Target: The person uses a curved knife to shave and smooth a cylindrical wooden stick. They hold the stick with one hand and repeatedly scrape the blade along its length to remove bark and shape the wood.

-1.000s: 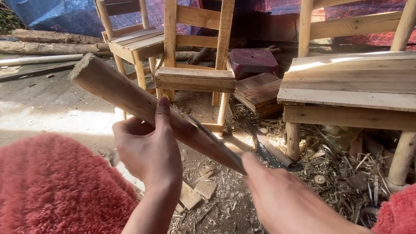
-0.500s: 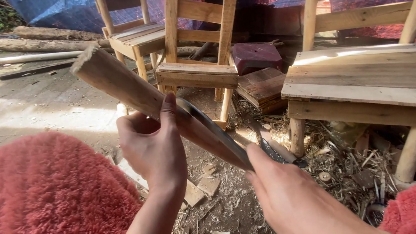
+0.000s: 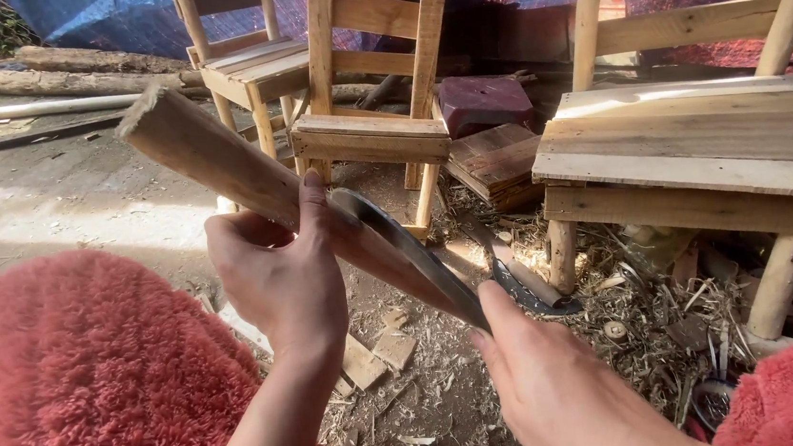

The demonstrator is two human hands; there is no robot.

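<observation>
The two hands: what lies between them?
In the head view, a curved blade runs from the right hand toward the left hand, lying against the wooden piece.

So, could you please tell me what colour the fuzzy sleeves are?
The fuzzy sleeves are coral red, clearest in the head view.

No packages, labels, signs or screens appear anywhere in this outdoor woodworking yard, only bare timber furniture.

The right hand (image 3: 565,400) hides the blade's (image 3: 408,251) handle and is itself cut by the bottom edge. The stick's (image 3: 219,162) lower end vanishes behind the blade. Beyond the stick, the chair (image 3: 695,139) loses its back top to the upper edge.
</observation>
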